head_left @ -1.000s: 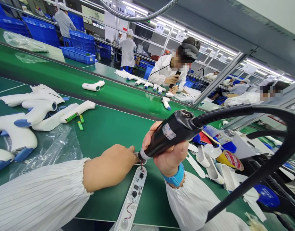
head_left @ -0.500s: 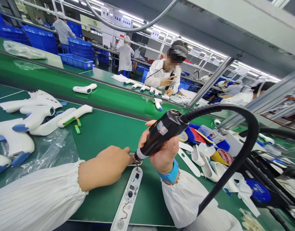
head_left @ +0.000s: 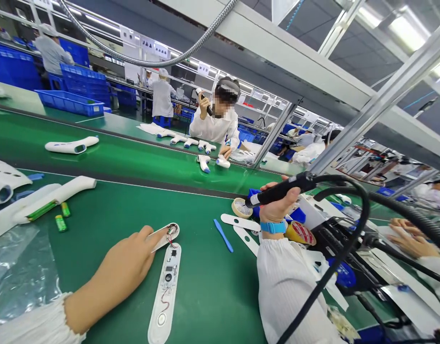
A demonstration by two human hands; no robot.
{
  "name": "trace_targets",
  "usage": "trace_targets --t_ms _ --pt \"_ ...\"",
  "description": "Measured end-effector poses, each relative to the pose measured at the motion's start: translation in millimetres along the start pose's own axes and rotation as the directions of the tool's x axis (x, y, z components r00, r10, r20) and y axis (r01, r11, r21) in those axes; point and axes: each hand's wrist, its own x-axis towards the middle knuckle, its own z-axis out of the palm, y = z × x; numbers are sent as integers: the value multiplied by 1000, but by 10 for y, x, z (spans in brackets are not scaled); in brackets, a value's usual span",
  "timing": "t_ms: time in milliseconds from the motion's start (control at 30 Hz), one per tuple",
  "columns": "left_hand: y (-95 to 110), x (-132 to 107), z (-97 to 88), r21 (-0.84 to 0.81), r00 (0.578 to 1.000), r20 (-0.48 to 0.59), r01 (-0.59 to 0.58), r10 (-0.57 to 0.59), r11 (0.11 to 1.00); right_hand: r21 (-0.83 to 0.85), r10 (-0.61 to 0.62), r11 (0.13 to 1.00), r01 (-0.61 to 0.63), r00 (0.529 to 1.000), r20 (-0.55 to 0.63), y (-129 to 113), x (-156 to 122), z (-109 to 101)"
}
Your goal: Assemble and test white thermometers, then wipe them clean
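Red wires (head_left: 170,238) beyond circuit strip (head_left: 165,294) may tear if left hand (head_left: 124,263), holding end piece (head_left: 161,237), jerks; right hand (head_left: 279,206) grips driver (head_left: 275,193).

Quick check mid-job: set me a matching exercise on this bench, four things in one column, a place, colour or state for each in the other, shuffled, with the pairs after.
Things
1. Driver
2. Loose batteries
3. Stick
4. Circuit strip

Places, colours, states
A. Blue, lying on the table
B. Wired to the small part that the left hand touches
C. Black, gripped in the right hand
D. Green, over to the left

Pairs: 1-C, 2-D, 3-A, 4-B
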Motion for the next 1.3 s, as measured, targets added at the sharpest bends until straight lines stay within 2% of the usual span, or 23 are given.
trace_targets --t_ms 100,200,600,867,967,1067,1167,1300 --pt "-35 -15 60 -43 997 -70 -43 40 998 -70 23 997 -24 1000 -9 187 21 -109" --pt "-50 -27 81 -44 995 -85 -46 42 998 -90 41 995 -43 999 -19 288 20 -175" --pt "-75 -23 104 -115 995 -101 -34 22 993 -113 43 993 -45 999 -15 374 30 -207" --pt "-69 -15 88 -145 981 -191 -55 26 988 -125 -75 989 81 996 53 162 50 -165" --pt "-51 -18 69 -176 972 -234 -48 6 983 -133 -42 990 53 995 88 111 18 -104" --pt "-19 -14 17 -232 968 -252 -51 -10 971 -30 -30 999 31 999 43 -49 -39 17" --pt "46 20 -65 -312 965 -260 -53 -32 948 122 42 991 -44 999 18 -345 -166 175" --pt "184 100 -141 -437 968 -248 -69 -47 897 283 223 929 -239 971 89 -813 -454 369"
